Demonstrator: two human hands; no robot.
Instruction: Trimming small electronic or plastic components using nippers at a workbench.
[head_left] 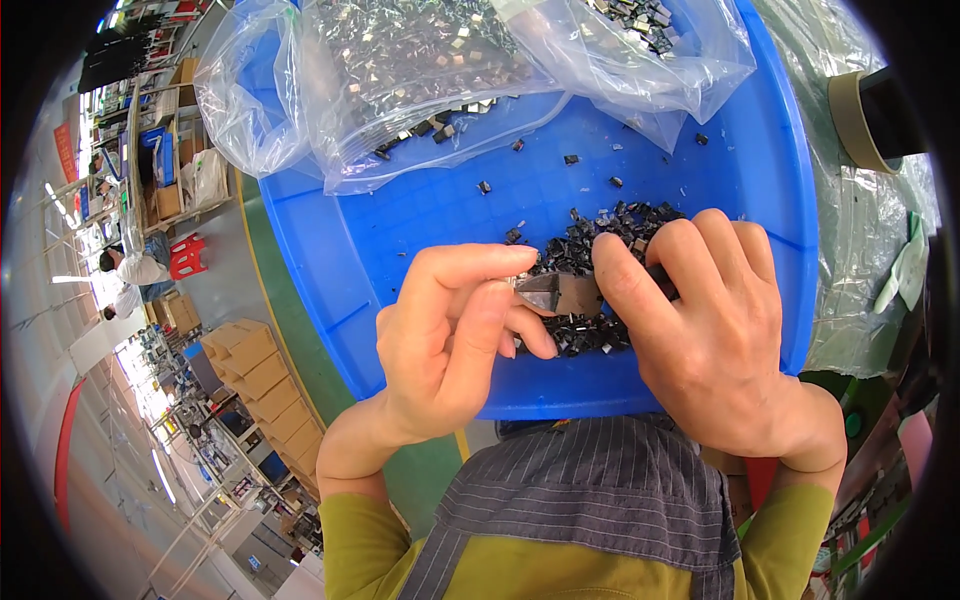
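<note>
Apparently left hand (pixel 437 335) has narrow grip on tiny pale piece (pixel 513 284); right hand (pixel 705 330) curls over small black rectangular pieces (pixel 582 338), frame centre, grip hidden, cannot tell. Blue plastic tray (pixel 565 397) probably prevents scattering.

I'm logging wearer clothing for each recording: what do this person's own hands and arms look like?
The left hand and right hand are bare: no glove, ring or watch shows. The forearms are bare too, below plain olive-green sleeves. A dark, pinstriped apron is also worn.

The bin (pixel 310 262) is blue, the pieces (pixel 590 338) mostly black, the apron (pixel 590 485) pinstriped grey.
</note>
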